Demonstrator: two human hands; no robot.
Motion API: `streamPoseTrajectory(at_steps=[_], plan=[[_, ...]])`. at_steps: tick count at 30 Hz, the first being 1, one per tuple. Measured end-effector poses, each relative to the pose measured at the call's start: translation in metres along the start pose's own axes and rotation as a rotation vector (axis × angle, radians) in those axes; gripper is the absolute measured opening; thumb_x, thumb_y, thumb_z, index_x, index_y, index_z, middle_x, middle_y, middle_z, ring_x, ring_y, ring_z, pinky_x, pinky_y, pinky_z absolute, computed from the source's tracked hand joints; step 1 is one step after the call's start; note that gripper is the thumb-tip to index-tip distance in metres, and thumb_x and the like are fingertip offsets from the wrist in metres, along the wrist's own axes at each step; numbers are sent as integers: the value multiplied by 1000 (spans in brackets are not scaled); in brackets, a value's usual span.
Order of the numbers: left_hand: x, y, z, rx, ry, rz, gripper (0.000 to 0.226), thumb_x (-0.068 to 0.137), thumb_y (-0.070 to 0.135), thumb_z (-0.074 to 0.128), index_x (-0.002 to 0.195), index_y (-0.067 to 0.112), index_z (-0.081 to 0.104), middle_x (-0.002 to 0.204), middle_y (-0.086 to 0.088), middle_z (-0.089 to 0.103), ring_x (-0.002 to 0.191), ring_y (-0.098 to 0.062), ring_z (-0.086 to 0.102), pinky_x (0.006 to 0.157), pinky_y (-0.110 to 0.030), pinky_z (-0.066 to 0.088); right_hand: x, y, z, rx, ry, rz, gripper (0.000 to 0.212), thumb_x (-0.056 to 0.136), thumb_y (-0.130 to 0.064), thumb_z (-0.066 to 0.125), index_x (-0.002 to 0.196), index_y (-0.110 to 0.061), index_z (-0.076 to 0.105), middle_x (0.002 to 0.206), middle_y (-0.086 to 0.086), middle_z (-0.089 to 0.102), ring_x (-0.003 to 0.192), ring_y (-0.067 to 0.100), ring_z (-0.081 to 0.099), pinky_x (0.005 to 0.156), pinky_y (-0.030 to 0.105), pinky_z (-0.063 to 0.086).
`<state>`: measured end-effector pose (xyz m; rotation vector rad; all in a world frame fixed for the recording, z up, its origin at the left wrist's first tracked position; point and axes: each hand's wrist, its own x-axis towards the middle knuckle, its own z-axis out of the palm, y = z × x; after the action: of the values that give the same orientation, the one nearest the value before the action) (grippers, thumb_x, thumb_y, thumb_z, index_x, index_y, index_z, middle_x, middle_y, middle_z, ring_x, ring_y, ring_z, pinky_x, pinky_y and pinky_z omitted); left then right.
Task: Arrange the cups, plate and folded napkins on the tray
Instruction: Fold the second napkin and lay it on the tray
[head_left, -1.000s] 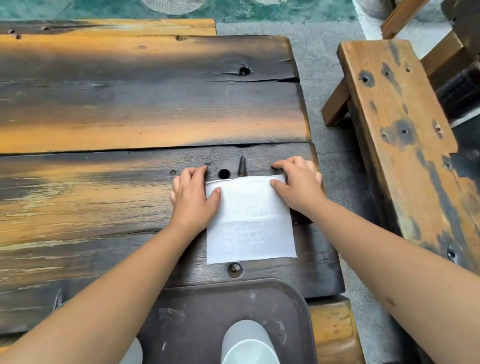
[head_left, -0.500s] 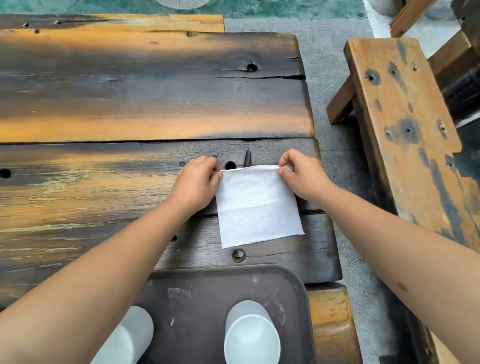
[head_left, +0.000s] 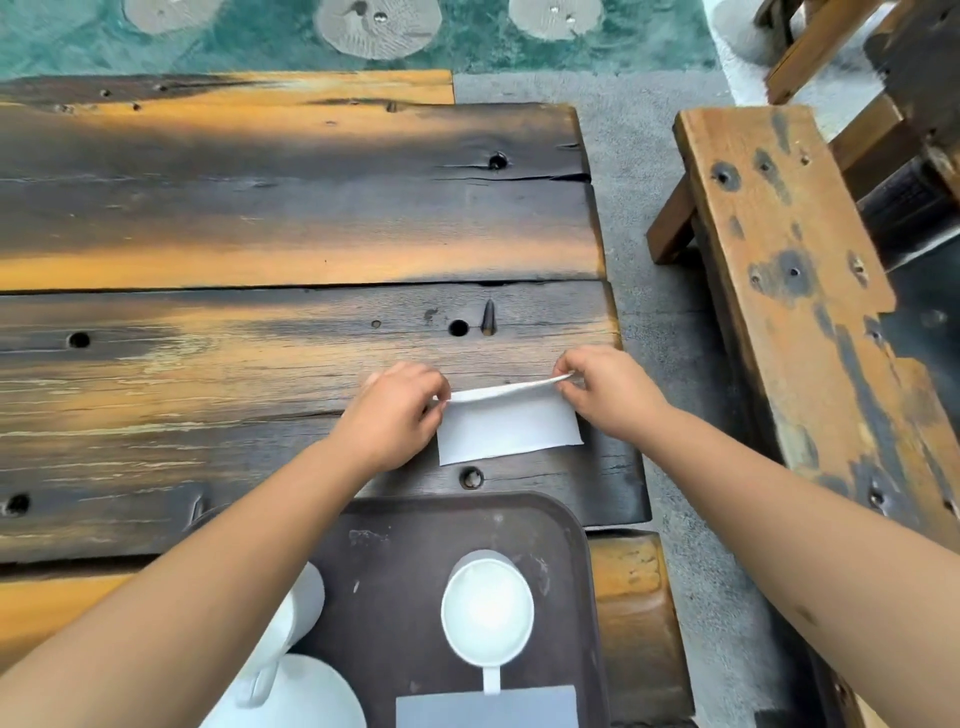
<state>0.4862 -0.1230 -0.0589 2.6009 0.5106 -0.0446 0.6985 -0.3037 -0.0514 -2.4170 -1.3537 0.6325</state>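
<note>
A white napkin (head_left: 506, 430) lies on the dark wooden table (head_left: 260, 218), its far edge lifted and curling toward me. My left hand (head_left: 397, 410) pinches the far left corner, my right hand (head_left: 605, 392) pinches the far right corner. Nearer to me sits a dark brown tray (head_left: 415, 551). On it stand a white cup (head_left: 487, 610) with its handle toward me, a second white cup (head_left: 296, 618) partly hidden by my left arm, a white plate (head_left: 306, 696) at the bottom edge, and a folded napkin (head_left: 485, 706).
A worn wooden bench (head_left: 800, 291) runs along the right, across a strip of grey floor (head_left: 649, 208). The table's right edge lies just beyond the napkin. Green ground with round stepping stones (head_left: 379, 23) shows at the top.
Both hands went from pressing the flat napkin to pinching its far corners and drawing that edge toward me, so the napkin looks shorter. The view pulled back, showing more of the tray.
</note>
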Motion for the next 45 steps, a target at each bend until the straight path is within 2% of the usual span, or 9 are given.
streamPoseTrajectory(at_steps=[5, 10, 14, 18, 27, 30, 33, 37, 45], plan=[[-19, 6, 9, -5, -34, 1, 9, 89, 27, 58, 96, 23, 61, 106, 7, 63, 108, -21, 52, 88, -38, 39, -24, 5, 8, -98, -23, -61, 14, 90, -22, 58, 99, -17, 67, 107, 0, 67, 107, 25, 56, 89, 38, 44], [-21, 10, 15, -37, -57, -83, 38, 82, 55, 44, 102, 28, 62, 107, 11, 63, 108, -16, 49, 93, -40, 39, -36, 13, 15, -159, -98, -43, 19, 90, -37, 55, 99, -26, 67, 110, -8, 63, 112, 20, 52, 92, 37, 43], [-6, 11, 23, -79, -50, -182, 38, 89, 46, 51, 119, 24, 59, 120, 4, 62, 117, -22, 49, 97, -40, 39, -40, 20, 21, -198, -122, -36, 31, 90, -53, 49, 98, -29, 67, 110, -12, 64, 109, 16, 53, 92, 40, 43], [10, 6, 34, -30, -78, -260, 45, 93, 36, 53, 135, 20, 48, 132, -2, 55, 124, -27, 46, 102, -45, 40, -28, 26, 25, -171, -73, -10, 29, 92, -45, 51, 109, -24, 63, 115, -5, 64, 116, 21, 51, 94, 40, 41], [21, -4, 50, -68, -66, -305, 10, 90, 19, 56, 100, 19, 55, 109, -2, 47, 110, -25, 44, 89, -42, 45, 13, 23, 39, -182, -95, 104, 38, 91, -33, 53, 128, -23, 53, 126, 3, 55, 121, 28, 46, 102, 41, 36], [23, -5, 50, -67, -87, -274, 14, 88, 11, 54, 93, 23, 48, 103, 0, 51, 101, -27, 51, 76, -37, 43, 19, 18, 42, -282, -143, 55, 35, 90, -28, 52, 124, -22, 54, 120, 4, 56, 117, 29, 48, 99, 42, 39], [24, -4, 48, -92, -121, -314, 20, 87, 10, 52, 97, 26, 45, 106, 1, 58, 101, -28, 54, 74, -37, 44, 19, 13, 44, -304, -157, 25, 29, 88, -22, 51, 116, -23, 58, 115, 3, 62, 112, 28, 51, 95, 42, 40], [25, 0, 45, -67, -203, -309, 31, 90, 32, 59, 119, 22, 53, 119, -4, 63, 111, -27, 56, 88, -41, 48, 13, 14, 46, -245, -143, 46, 27, 86, -19, 52, 109, -24, 64, 110, 2, 65, 110, 27, 52, 92, 39, 40], [8, 7, 27, -112, -182, -142, 16, 92, 23, 61, 101, 10, 63, 99, -8, 64, 95, -27, 56, 79, -37, 46, -18, 15, 35, 5, -174, 57, 9, 83, -24, 67, 91, -20, 65, 93, 0, 58, 100, 25, 53, 85, 36, 43]])
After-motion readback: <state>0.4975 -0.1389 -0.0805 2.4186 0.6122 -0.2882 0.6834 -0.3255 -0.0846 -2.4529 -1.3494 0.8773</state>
